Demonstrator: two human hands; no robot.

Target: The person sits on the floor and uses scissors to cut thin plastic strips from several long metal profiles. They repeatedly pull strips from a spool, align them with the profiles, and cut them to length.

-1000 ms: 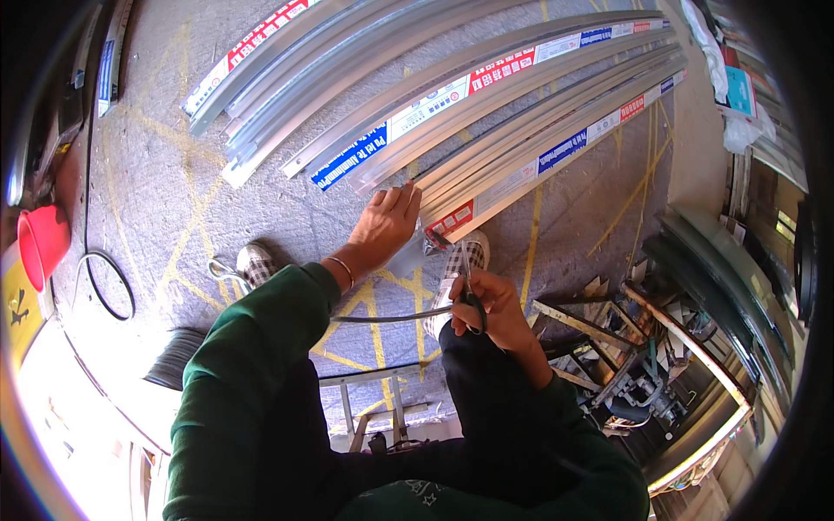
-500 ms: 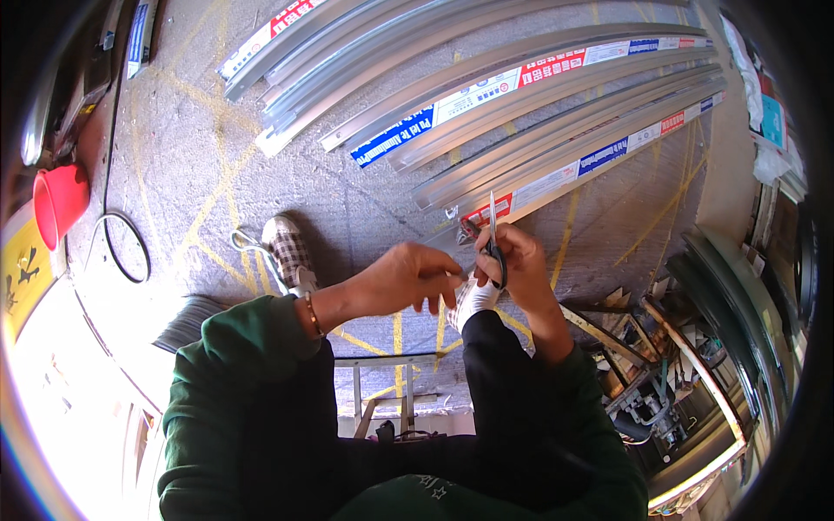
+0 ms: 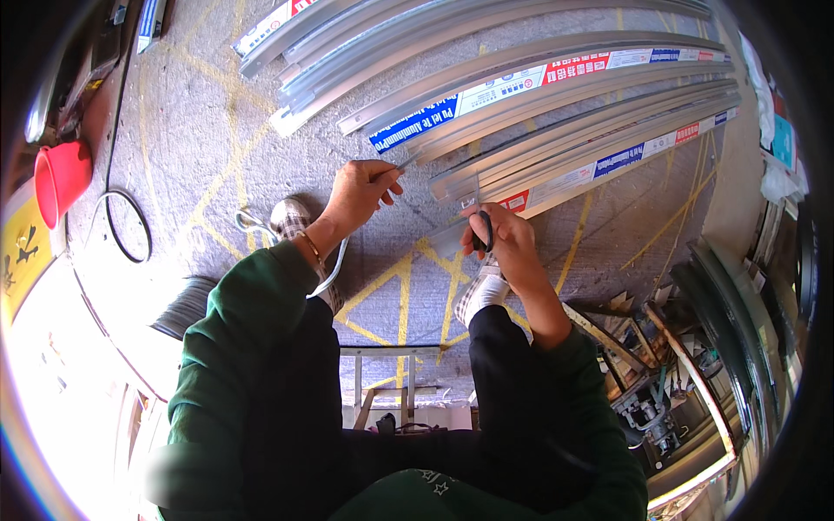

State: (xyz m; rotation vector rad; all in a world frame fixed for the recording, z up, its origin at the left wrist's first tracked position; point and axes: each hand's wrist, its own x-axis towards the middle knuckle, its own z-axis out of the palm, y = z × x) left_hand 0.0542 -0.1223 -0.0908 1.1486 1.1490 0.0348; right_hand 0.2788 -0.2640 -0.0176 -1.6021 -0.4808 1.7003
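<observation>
My left hand (image 3: 358, 193) is closed in a pinch near the ends of the aluminium profiles. A thin grey tip shows at its fingertips, and a light grey strip (image 3: 330, 280) loops round my left shoe and rises to this hand. In my right hand (image 3: 508, 239) is a pair of scissors (image 3: 486, 232), its black handle loop round the fingers; the blades point away from me over a profile end and are hard to make out. The aluminium profiles (image 3: 521, 113), some with blue, red and white labels, lie side by side ahead of both hands.
To the left stand a red bucket (image 3: 61, 182) and a black cable (image 3: 139, 221) with a coil. Grey coiled material (image 3: 185, 306) lies near my left sleeve. At the right are a metal frame with machine parts (image 3: 651, 417) and dark curved lengths (image 3: 725, 321).
My left hand has moved away from my right hand, left and forward, and the strip now curves up to it. The scissors stay in my right hand, which has barely shifted.
</observation>
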